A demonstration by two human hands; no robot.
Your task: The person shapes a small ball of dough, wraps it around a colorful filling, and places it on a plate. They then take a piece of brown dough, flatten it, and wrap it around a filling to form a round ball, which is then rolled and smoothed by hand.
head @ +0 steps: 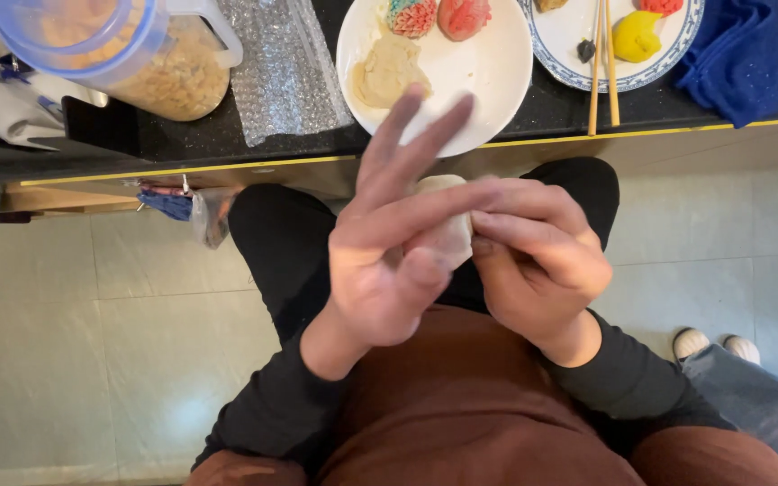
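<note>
Dough (pixel 443 236) piece, long axis upright toward the counter, pinched between both hands: left (pixel 389 270), right (pixel 538 261).

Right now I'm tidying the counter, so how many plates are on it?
2. A plain white plate sits at the counter edge just above the hands; a blue-rimmed plate lies to its right, with chopsticks across it. More may lie outside the frame.

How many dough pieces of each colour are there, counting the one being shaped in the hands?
Pale dough: 2, one held between left hand and right hand, one on the white plate
Multicoloured: 1
Red/pink: 2
Yellow: 1
Total: 6
</note>
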